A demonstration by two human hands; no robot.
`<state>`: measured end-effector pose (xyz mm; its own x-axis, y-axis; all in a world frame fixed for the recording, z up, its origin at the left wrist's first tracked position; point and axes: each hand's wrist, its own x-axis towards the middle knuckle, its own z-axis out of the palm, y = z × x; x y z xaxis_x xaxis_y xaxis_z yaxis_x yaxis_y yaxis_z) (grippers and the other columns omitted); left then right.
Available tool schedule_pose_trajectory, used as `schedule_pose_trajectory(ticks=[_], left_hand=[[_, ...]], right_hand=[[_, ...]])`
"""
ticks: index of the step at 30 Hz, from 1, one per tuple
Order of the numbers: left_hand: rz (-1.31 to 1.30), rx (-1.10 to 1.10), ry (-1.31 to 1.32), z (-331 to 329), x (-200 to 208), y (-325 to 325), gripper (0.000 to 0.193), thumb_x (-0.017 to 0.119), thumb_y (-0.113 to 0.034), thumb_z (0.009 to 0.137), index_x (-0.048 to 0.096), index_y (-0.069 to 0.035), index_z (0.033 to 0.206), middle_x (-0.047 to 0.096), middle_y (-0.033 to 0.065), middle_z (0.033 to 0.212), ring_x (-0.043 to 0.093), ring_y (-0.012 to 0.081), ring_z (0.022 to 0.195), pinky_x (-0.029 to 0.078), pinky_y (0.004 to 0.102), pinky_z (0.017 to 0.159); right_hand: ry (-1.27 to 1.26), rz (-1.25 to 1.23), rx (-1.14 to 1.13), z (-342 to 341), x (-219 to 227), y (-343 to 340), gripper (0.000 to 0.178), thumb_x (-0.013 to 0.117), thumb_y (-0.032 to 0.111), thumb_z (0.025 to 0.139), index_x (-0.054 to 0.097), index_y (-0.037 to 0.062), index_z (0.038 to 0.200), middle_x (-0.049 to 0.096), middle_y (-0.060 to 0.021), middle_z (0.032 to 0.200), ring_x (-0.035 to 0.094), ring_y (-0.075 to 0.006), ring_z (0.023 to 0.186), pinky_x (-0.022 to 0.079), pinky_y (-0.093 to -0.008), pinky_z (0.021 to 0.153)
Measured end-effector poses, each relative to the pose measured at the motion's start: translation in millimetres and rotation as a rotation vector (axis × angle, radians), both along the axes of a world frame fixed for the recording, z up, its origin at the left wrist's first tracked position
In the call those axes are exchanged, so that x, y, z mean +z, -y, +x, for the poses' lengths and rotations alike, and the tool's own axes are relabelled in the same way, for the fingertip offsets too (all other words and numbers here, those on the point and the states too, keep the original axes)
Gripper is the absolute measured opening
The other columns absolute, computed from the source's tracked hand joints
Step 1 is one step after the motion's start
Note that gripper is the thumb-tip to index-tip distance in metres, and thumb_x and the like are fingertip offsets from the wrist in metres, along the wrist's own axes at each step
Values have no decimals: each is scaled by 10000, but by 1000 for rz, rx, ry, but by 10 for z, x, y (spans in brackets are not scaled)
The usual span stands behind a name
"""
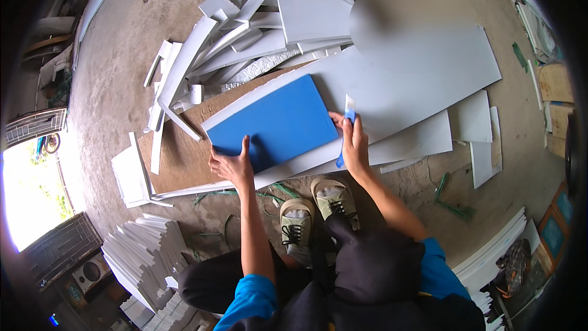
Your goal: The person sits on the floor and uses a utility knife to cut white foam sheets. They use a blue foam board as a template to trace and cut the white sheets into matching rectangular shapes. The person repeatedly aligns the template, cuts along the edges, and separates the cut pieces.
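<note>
A blue rectangular board [278, 124] lies tilted on a large white foam-like sheet [422, 79]. My left hand [233, 164] grips its lower left edge, the thumb on the blue face and the fingers at the border. My right hand [354, 141] is closed around a blue utility knife [350, 112], its pale blade end pointing away from me. Fingertips of that hand reach the board's right edge. A brown board [177, 147] shows beneath the white sheet on the left.
White offcut strips [184, 73] lie heaped beyond the boards. A stack of white strips [144, 257] stands at the lower left, another [490, 257] at the lower right. Green string [450, 199] lies on the concrete floor near my shoes [334, 199]. A round blur hides the upper right.
</note>
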<state>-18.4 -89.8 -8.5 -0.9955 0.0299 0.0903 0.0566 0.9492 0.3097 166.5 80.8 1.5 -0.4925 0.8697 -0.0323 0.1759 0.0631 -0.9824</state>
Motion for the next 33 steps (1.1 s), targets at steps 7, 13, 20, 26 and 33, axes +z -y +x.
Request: schedule_pose_trajectory(ticks=[7, 13, 20, 26, 33], left_hand=[[5, 36, 5, -200, -24, -134, 1029, 725, -602, 542, 317, -16, 1283, 370, 234, 1175, 339, 395, 1129, 287, 525, 941], [30, 22, -8, -194, -52, -100, 1026, 728, -597, 544, 313, -21, 1285, 367, 231, 1172, 338, 389, 1128, 284, 529, 945], [21, 32, 26, -192, -35, -149, 1023, 720, -596, 558, 301, -22, 1294, 346, 218, 1209, 306, 388, 1159, 264, 543, 952], [21, 15, 22, -218, -45, -146, 1027, 708, -606, 566, 286, -35, 1309, 329, 198, 1244, 296, 383, 1171, 256, 554, 951], [12, 5, 37, -219, -24, -149, 1036, 701, -617, 565, 280, -44, 1318, 319, 184, 1259, 296, 370, 1173, 270, 560, 936]], right_hand=[[-40, 21, 55, -156, -57, -166, 220, 358, 136, 936, 494, -10, 1031, 617, -121, 967, 553, -213, 721, 435, -307, 641], [-69, 65, 8, -19, -155, -81, 230, 353, 129, 936, 499, -14, 1041, 616, -115, 949, 560, -193, 730, 440, -289, 650], [-89, 15, 52, 36, -195, -86, 237, 350, 126, 936, 506, -11, 1050, 611, -117, 937, 572, -197, 759, 442, -296, 657], [-81, 52, 72, 34, -188, -99, 256, 346, 137, 938, 509, -8, 1072, 608, -118, 928, 564, -192, 754, 440, -292, 650], [-89, 81, 83, 36, -189, -112, 260, 344, 140, 935, 512, -8, 1067, 609, -116, 939, 554, -192, 746, 439, -293, 655]])
